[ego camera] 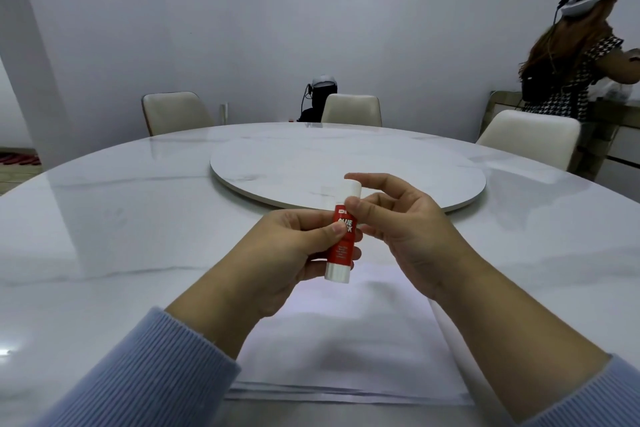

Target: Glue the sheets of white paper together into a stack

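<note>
Both my hands clamp the glue stick [343, 236]: left hand [298, 250] on barrel, right hand [398, 222] pinching cap; a jerky uncapping risks dropping it onto paper sheets [346, 340]

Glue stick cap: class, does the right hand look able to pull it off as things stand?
Probably yes: the right hand already pinches at the white cap, the left hand steadies the glue stick, and nothing blocks above.

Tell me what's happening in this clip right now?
A person holds a red glue stick upright over sheets of white paper lying on a round marble table. The left hand grips the red body, while the right hand has its fingertips at the white cap, which is on. No glue looks applied yet. Another person stands at the far right.
</note>
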